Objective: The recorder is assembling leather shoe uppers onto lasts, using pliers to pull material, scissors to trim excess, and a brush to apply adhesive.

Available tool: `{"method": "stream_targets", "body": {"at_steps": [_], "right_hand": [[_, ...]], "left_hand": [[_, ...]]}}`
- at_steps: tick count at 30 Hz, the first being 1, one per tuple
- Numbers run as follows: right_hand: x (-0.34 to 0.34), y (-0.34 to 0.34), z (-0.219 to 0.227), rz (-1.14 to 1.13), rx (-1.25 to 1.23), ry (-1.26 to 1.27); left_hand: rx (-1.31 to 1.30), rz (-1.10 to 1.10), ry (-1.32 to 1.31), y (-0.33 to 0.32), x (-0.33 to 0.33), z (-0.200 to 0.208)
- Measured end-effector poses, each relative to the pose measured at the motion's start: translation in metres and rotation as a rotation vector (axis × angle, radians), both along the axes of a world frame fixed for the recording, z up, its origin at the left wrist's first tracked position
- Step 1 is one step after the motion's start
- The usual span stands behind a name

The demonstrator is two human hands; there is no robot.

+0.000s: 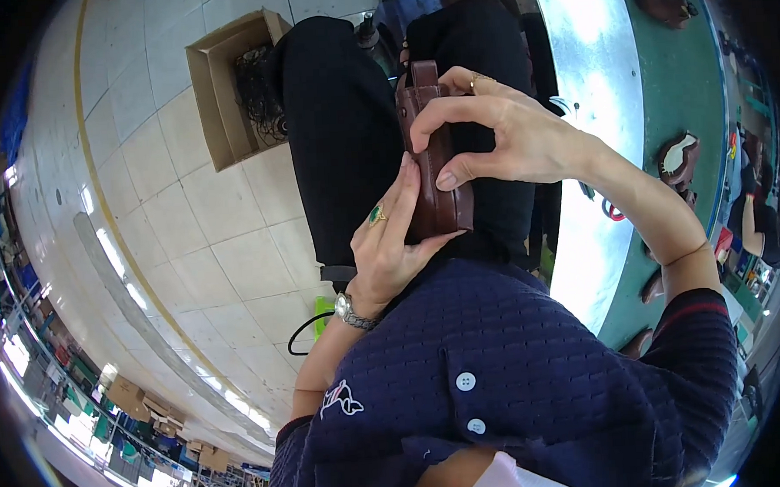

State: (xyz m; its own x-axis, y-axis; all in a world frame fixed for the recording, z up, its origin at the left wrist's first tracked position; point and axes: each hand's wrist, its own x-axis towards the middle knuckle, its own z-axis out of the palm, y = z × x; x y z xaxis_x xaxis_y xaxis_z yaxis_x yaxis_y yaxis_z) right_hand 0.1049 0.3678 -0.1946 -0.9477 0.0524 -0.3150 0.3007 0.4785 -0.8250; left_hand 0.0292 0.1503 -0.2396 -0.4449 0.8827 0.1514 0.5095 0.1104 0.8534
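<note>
Between my hands, above my lap, is a narrow brown leather article (433,208) with a stitched seam along it and a strap-like tab at its far end. Its exact kind is hard to tell. My left hand (388,243) supports it along the left side and near end, fingers pressed to the leather; a green-stoned ring and a wristwatch (348,311) are on that arm. From the right, my right hand (507,130) curves over it, thumb and forefinger touching the near face. The other right fingers are partly hidden behind the article.
An open cardboard box (210,99) holding tangled black cords stands on the tiled floor to the left. A shiny metal surface (590,52) runs along my right. Beyond it, a green belt (653,84) carries a brown shoe (665,9) and another with a pale sole (680,157).
</note>
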Motion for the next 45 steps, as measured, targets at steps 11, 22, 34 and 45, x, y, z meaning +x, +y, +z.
{"method": "stream_targets", "body": {"at_steps": [11,22,34,45], "right_hand": [[0.01,-0.026,-0.027,-0.658,-0.447,0.251],[0.004,-0.068,-0.018,-0.693,-0.759,0.232],[-0.018,-0.054,-0.003,-0.755,-0.838,0.141],[0.089,-0.008,-0.025,-0.967,0.451,-0.204]], "left_hand": [[-0.049,-0.002,-0.131,0.029,-0.035,0.001],[-0.057,0.139,-0.206,0.128,-0.131,0.08],[-0.314,0.03,-0.188,0.156,-0.164,0.055],[-0.251,0.013,-0.266,0.139,-0.17,0.019]]}}
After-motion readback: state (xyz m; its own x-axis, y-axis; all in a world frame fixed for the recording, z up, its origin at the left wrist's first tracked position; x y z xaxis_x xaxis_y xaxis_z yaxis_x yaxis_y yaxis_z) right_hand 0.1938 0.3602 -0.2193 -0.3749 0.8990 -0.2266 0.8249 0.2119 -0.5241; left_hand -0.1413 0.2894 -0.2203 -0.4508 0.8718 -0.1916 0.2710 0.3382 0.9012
